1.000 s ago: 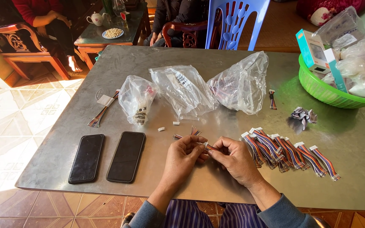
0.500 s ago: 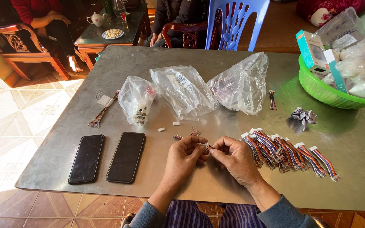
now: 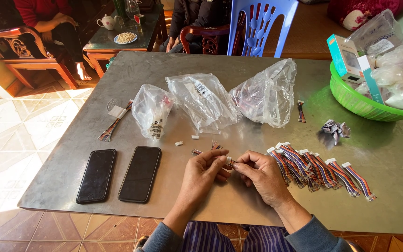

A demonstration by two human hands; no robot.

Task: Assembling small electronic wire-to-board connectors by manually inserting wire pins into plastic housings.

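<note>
At a grey metal bench, a person's left hand and right hand meet fingertip to fingertip, both pinched shut on a small multicoloured ribbon cable with a white connector; the cable's striped end fans out just above the left thumb, over the bench's middle front. Just right of the right hand lies a row of finished-looking cable pieces, each with a white plug at its upper end, laid side by side and overlapping; by that measure a fair batch appears done. Three clear plastic bags stand behind the hands, at least one still holding parts, and two loose white connectors lie between the bags and the hands, which suggests more pieces remain to be handled. A separate cable bundle rests near the left edge, above two dark phones lying face up side by side. A green basket of boxes and bags sits at the far right, with a crumpled scrap near it.
</note>
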